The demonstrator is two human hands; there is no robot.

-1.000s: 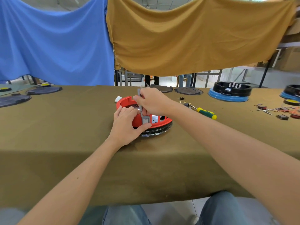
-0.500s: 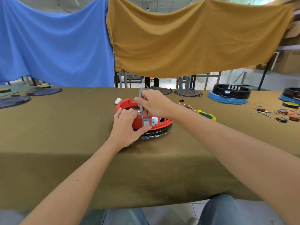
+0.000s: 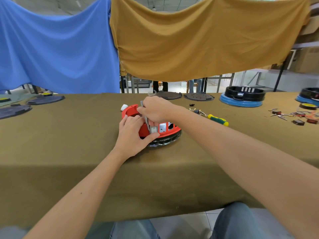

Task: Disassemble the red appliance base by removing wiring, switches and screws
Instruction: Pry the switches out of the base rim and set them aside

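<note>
Both forearms reach forward from the near edge and meet over the red appliance base (image 3: 168, 131), which sits about mid-desk on the olive cloth of the desk (image 3: 69, 144).

Left hand (image 3: 133, 135): palm down on the near-left part of the base. Fingers curled over the rim, thumb stretched right along the near wall, its tip just below the grey switch (image 3: 153, 129). The hand grips the base.

Right hand (image 3: 155, 110): comes in from the right, above the base, knuckles up. Fingers curled and pressed together around a slim grey tool (image 3: 145, 116).

Tool: long axis near vertical, slightly tilted, top end showing above the hand on the far side, lower end pointing down toward the switch. Whether the tip touches the switch cannot be told.

Base: round, lying flat, slotted wall facing near-right, a black part under it. The switch sits in the near wall, facing the camera.

Right of the base, apart from it: a green-and-yellow screwdriver (image 3: 218, 119), handle to the near right, with loose wires (image 3: 198, 112) at its far-left end. Far right: small removed parts (image 3: 293, 116). A black-and-blue base (image 3: 241, 97) stands at the far edge.
</note>
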